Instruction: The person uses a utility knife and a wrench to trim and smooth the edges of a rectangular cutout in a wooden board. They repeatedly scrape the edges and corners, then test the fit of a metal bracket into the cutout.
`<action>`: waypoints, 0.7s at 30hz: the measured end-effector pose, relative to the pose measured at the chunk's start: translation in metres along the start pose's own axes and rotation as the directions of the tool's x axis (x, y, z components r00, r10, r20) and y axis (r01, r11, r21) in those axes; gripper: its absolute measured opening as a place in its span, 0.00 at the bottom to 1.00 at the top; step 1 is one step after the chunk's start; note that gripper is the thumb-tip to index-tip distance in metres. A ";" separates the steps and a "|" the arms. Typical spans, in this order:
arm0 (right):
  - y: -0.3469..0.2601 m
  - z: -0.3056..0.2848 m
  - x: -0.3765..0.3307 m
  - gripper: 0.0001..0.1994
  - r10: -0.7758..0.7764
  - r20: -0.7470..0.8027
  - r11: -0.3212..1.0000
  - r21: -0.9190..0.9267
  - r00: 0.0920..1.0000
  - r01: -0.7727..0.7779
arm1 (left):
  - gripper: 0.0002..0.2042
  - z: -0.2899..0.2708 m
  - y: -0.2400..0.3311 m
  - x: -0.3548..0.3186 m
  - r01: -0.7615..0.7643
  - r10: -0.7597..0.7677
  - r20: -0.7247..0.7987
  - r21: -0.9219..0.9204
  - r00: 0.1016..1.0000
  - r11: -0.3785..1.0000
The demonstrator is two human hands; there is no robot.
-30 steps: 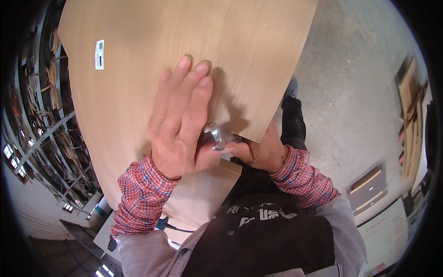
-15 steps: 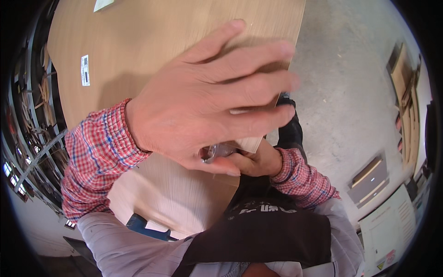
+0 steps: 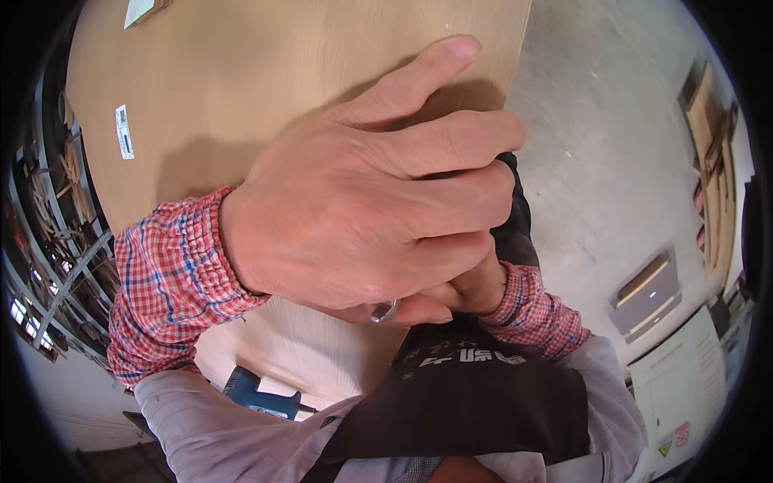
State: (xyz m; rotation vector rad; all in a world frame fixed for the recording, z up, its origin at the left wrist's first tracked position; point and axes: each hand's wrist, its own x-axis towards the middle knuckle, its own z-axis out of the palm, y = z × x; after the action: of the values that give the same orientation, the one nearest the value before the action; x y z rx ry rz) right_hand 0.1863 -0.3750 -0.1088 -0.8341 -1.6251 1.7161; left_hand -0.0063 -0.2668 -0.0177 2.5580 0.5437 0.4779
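Left hand point(image 3: 362, 217) raised over right hand point(image 3: 471, 286)

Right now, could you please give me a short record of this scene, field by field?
left hand: left hand raised close to the camera, fingers spread, over the wooden board
right hand: right hand mostly hidden behind the left one
small item: shiny metal piece between the two hands; which hand grips it cannot be told
board: pale wood, a white label stuck on it
below: blue power tool under the board's edge
floor: grey concrete floor
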 end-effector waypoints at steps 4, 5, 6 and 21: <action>-0.003 0.006 0.003 0.26 -0.115 -0.085 0.989 -0.105 0.990 0.105 | 0.14 -0.002 0.000 0.007 0.018 -0.018 0.008 -0.051 1.000 0.999; -0.002 0.011 0.008 0.26 -0.174 -0.109 0.980 -0.120 0.979 0.161 | 0.14 -0.005 -0.001 0.006 0.016 -0.015 0.022 -0.039 1.000 0.999; 0.002 0.022 0.012 0.27 -0.216 -0.135 0.975 -0.072 0.967 0.208 | 0.14 -0.005 0.000 0.005 0.023 -0.022 0.031 -0.034 0.999 0.999; -0.021 -0.049 -0.028 0.19 -0.146 -0.244 0.968 -0.237 0.959 0.088 | 0.44 -0.006 -0.005 -0.002 0.041 -0.054 -0.133 -0.101 0.990 0.994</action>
State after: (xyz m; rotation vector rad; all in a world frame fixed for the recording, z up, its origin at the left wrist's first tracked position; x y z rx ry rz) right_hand 0.2422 -0.3665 -0.0886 -1.0020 -1.6685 1.2968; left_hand -0.0119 -0.2611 -0.0159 2.4259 0.6129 0.6493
